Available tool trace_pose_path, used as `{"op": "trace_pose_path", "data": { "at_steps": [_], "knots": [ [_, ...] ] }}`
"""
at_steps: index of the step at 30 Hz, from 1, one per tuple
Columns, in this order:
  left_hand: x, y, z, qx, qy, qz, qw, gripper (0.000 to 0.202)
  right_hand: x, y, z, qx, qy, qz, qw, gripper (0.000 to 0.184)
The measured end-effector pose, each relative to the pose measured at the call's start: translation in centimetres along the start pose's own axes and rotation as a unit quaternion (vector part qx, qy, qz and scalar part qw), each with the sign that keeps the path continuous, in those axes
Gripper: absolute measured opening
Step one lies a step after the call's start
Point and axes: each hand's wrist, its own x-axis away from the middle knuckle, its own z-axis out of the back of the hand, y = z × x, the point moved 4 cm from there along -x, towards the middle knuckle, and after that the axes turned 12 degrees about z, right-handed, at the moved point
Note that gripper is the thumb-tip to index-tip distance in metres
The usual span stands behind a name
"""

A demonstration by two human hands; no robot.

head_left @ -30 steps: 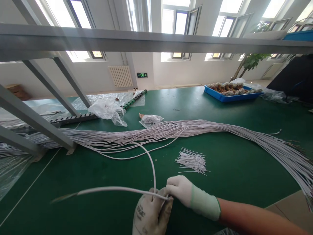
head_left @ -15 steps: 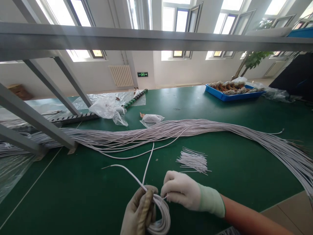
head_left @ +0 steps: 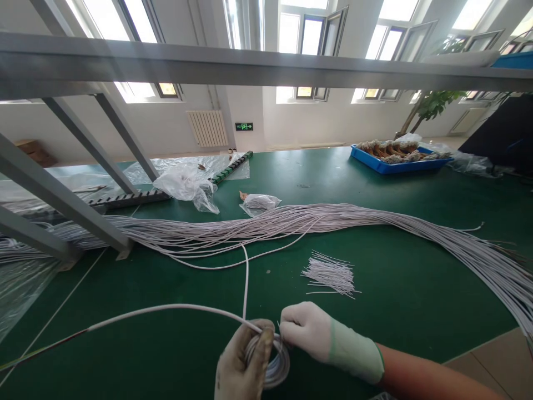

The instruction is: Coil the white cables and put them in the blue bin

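Observation:
My left hand (head_left: 245,361), in a grey-stained white glove, grips a coil of white cable (head_left: 281,369), thumb on top and fingers behind. From the coil one cable end stretches left, its sheath giving way to thin coloured wires; another length points up toward the long bundle. At the coil's upper right edge my right hand (head_left: 310,336), gloved in white with a green cuff, is closed in a pinch on a thin white wire tie (head_left: 278,324), mostly hidden by the fingers. A pile of short white ties (head_left: 328,272) lies just beyond that hand.
A long bundle of white cables (head_left: 325,216) runs across the green table (head_left: 166,350). Behind it are a small clear bag (head_left: 261,202), crumpled plastic (head_left: 183,183) and a blue tray (head_left: 391,165) with brownish bundles. Grey frame posts (head_left: 66,194) stand at left, with a crossbar (head_left: 250,69) overhead.
The coil has turned in my left hand, and its free cable end now reaches far to the left with coloured wires showing. My right hand has shifted slightly, still pinching at the coil's edge.

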Motion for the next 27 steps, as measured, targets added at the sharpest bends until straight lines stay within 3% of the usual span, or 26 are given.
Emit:
{"op": "trace_pose_path", "data": {
  "at_steps": [3, 5, 8, 12, 14, 17, 19, 20, 22, 24, 27],
  "knots": [
    [-0.6, -0.3, 0.2, 0.122, -0.059, 0.077, 0.988, 0.055, 0.3, -0.9, 1.6, -0.051, 0.028, 0.094, 0.994, 0.018],
    [-1.1, -0.1, 0.3, 0.169, -0.094, 0.094, 0.977, 0.052, 0.3, -1.4, 2.4, -0.04, 0.019, 0.182, 0.982, 0.023],
    [-1.6, -0.1, 0.2, 0.191, -0.14, 0.119, 0.964, 0.05, 0.3, -1.5, 2.6, 0.019, -0.025, 0.279, 0.96, 0.02],
    [-1.5, -0.2, 0.0, 0.17, -0.154, 0.124, 0.965, 0.051, 0.5, -2.3, 2.0, 0.108, -0.016, 0.361, 0.926, 0.025],
    [-1.0, 0.0, -0.1, 0.129, -0.131, 0.095, 0.978, 0.053, 0.5, -2.5, 1.7, 0.117, -0.01, 0.314, 0.942, 0.025],
    [0.1, 1.0, -0.2, -0.012, -0.063, -0.021, 0.998, 0.046, 0.0, -1.2, 1.0, 0.012, -0.022, 0.104, 0.994, 0.028],
    [0.5, 1.5, -0.4, -0.104, -0.031, -0.084, 0.99, 0.037, -0.2, -0.2, 0.4, -0.07, -0.054, 0.011, 0.996, 0.025],
    [0.6, 1.6, -0.4, -0.117, -0.021, -0.09, 0.989, 0.036, -0.2, 0.1, 0.2, -0.097, -0.07, -0.002, 0.993, 0.023],
    [0.2, 1.2, -0.1, -0.064, -0.018, -0.034, 0.997, 0.042, -0.1, 0.5, 0.3, -0.135, -0.078, -0.003, 0.988, 0.02],
    [-0.3, 0.6, 0.1, 0.048, -0.045, 0.045, 0.997, 0.052, 0.1, 0.6, 1.2, -0.134, -0.023, 0.026, 0.99, 0.019],
    [-1.0, 0.3, 0.0, 0.144, -0.103, 0.084, 0.981, 0.054, 0.5, -0.1, 2.5, -0.008, 0.051, 0.189, 0.981, 0.02]
  ]
}}
